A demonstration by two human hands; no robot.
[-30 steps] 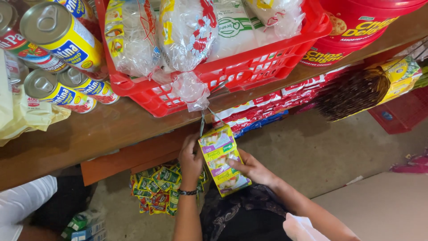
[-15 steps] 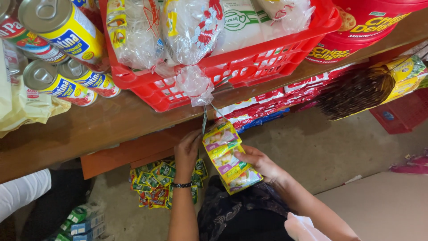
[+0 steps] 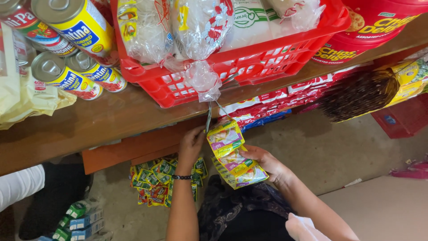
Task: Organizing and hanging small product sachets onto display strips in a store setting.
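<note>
Hands (image 3: 191, 145) on glossy sachet strip (image 3: 234, 156)

Small shop, grocery stall type. Wooden shelf (image 3: 111, 120) stacked with tins (image 3: 78, 24), red basket (image 3: 249, 67) of bagged goods, red tubs (image 3: 379, 22). Sachet strips (image 3: 234, 151) hang below the shelf, more sachets (image 3: 156, 183) and small cartons (image 3: 82, 216) on the floor. Retail stock throughout.

A red basket (image 3: 249, 67) and tins (image 3: 76, 27) crowd the wooden shelf (image 3: 111, 116).
</note>
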